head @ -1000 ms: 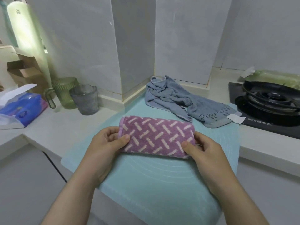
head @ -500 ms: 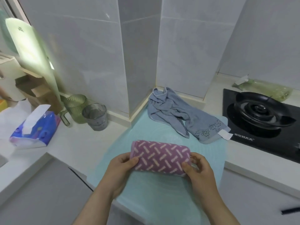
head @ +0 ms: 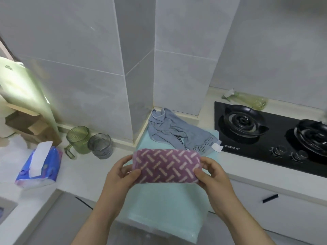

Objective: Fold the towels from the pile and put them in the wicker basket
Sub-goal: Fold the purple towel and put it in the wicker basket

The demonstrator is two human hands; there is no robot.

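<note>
A folded purple towel [head: 166,166] with pale pink dashes is held up above the light teal mat [head: 166,206]. My left hand [head: 118,175] grips its left end, thumb on top. My right hand [head: 210,172] grips its right end the same way. A crumpled grey-blue towel [head: 175,133] with a white tag lies at the back of the mat, against the tiled wall corner. No wicker basket shows in this view.
A black gas hob [head: 270,135] with two burners is at the right. A green mug [head: 77,140] and a grey cup [head: 100,145] stand at the left by the wall. A blue tissue pack [head: 40,165] lies further left, cardboard boxes [head: 30,124] behind it.
Both hands have lifted the folded purple towel off the mat. The camera has pulled back and up, showing more of the hob and counter.
</note>
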